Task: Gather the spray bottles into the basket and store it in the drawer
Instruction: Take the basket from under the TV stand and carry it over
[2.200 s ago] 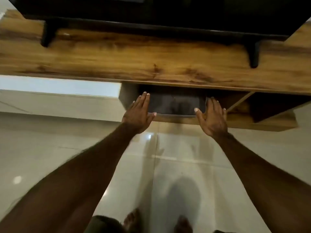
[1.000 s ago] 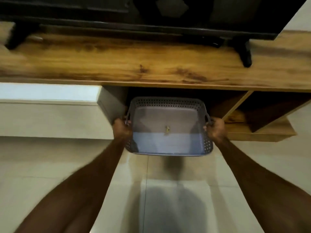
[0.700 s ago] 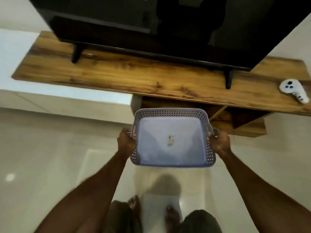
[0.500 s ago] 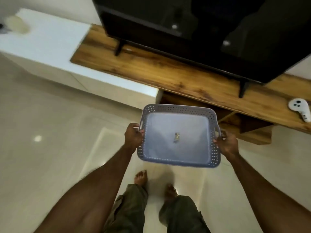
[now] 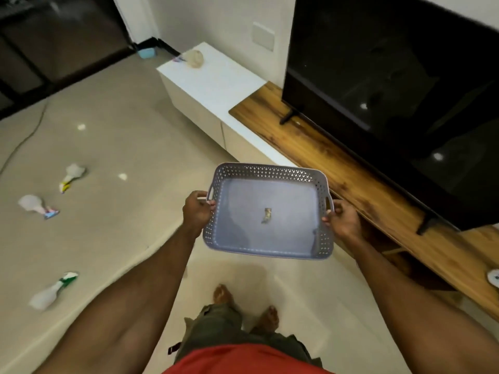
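Note:
I hold a grey perforated basket (image 5: 270, 172) in the air in front of me. My left hand (image 5: 196, 211) grips its left handle and my right hand (image 5: 343, 220) grips its right handle. Only a small scrap (image 5: 266, 215) lies inside it. Three clear spray bottles lie on the floor at the left: one with a yellow trigger (image 5: 70, 175), one with a pink and blue trigger (image 5: 36, 205), one with a green trigger (image 5: 52, 290). A fourth spray bottle (image 5: 193, 59) sits on the white cabinet.
A wooden TV stand (image 5: 310, 147) with a large black TV (image 5: 391, 85) runs along the right; its open compartment (image 5: 391, 255) is partly hidden behind my right arm. A white cabinet (image 5: 213, 85) adjoins it. A cable (image 5: 27, 133) crosses the floor at far left. My bare feet (image 5: 243, 306) stand below the basket.
I took hold of the basket, pulled it out from under the TV stand and lifted it. My view has swung left, so the bottles on the floor now show.

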